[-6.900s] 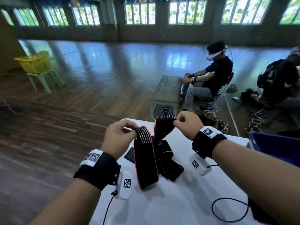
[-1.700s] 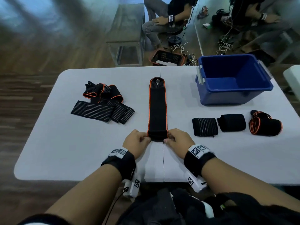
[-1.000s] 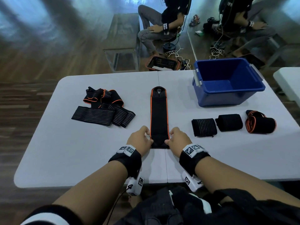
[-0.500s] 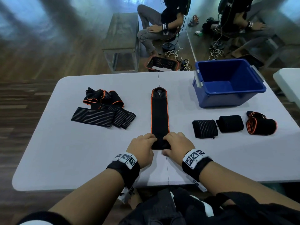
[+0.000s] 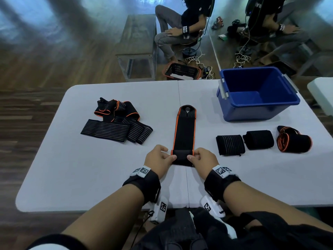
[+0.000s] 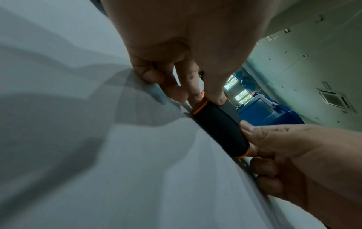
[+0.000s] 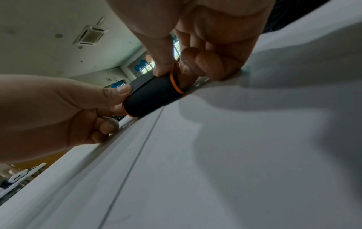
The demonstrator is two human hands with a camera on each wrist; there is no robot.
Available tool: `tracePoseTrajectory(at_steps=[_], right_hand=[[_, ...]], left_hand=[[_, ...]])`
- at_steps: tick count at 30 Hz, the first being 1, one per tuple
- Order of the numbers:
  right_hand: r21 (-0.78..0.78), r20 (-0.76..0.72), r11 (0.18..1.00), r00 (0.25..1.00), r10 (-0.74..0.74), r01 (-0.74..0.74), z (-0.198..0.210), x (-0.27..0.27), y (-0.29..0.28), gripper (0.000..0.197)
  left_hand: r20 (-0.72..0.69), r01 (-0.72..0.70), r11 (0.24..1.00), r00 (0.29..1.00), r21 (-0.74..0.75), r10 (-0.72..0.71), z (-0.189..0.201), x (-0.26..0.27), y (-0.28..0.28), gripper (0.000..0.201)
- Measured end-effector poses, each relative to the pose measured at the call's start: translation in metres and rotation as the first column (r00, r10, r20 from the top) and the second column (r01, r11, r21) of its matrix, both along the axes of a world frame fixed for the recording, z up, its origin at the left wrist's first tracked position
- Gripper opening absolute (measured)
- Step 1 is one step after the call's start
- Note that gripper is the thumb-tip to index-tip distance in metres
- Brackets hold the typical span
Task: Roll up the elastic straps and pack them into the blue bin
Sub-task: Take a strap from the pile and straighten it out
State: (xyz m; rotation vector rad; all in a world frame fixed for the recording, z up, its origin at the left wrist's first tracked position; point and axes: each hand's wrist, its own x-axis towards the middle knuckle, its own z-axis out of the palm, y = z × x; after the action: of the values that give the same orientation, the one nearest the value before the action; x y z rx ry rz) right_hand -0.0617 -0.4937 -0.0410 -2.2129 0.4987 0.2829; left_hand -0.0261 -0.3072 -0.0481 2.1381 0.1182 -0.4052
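Strap (image 5: 184, 134) roll thicker, lengthwise away

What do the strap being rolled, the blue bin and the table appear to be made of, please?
Strap: soft woven elastic, matte black with orange edging; it curls into a tight roll between both hands. Blue bin: probably moulded plastic, smooth with a slight sheen, grey clip handles. Table: likely plastic folding top, matte pale grey with a centre seam.
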Motion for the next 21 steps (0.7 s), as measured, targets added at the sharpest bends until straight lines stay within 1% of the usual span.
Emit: tracePoseTrajectory(at_steps=[2,4,7,10,12,15,17,19,21], right_hand=[[0.057,-0.019,0.997,0.999,-0.048,0.049,-0.001,0.000,0.000,0.018],[0.080,-0.010,0.996,0.999,-0.042,0.043,-0.001,0.001,-0.001,0.024],[-0.017,0.023,0.999,0.999,0.041,-0.041,-0.002,0.001,0.000,0.019],[-0.099,0.030,0.989,0.993,0.113,-0.109,0.000,-0.002,0.001,0.012],[-0.126,0.022,0.985,0.993,0.119,-0.115,0.002,-0.002,0.001,0.014],[-0.179,0.000,0.973,0.989,0.145,-0.142,0.004,-0.001,0.002,0.024],[-0.217,-0.021,0.958,0.982,0.186,-0.186,0.005,-0.001,0.002,0.031],[-0.244,-0.041,0.940,0.971,0.237,-0.240,0.005,-0.003,0.002,0.040],[-0.273,-0.074,0.909,0.949,0.306,-0.315,0.005,-0.008,0.000,0.050]], left_hand=[[-0.009,0.001,1.000,1.000,-0.001,-0.001,-0.001,0.001,-0.001,0.030],[-0.007,0.013,1.000,1.000,0.000,-0.013,-0.001,0.001,-0.001,0.028],[0.032,0.062,0.998,0.998,0.014,-0.062,0.000,0.000,-0.004,0.025],[0.074,0.164,0.982,0.983,0.091,-0.171,0.003,-0.001,-0.006,0.017],[0.088,0.210,0.970,0.971,0.125,-0.222,0.006,0.000,-0.006,0.011],[0.093,0.226,0.966,0.967,0.126,-0.238,0.008,0.003,-0.004,0.007],[0.100,0.240,0.957,0.961,0.165,-0.259,0.008,0.003,-0.002,0.014],[0.111,0.256,0.945,0.953,0.205,-0.282,0.007,0.002,0.001,0.029],[0.115,0.305,0.921,0.934,0.242,-0.340,0.006,0.000,0.006,0.044]])
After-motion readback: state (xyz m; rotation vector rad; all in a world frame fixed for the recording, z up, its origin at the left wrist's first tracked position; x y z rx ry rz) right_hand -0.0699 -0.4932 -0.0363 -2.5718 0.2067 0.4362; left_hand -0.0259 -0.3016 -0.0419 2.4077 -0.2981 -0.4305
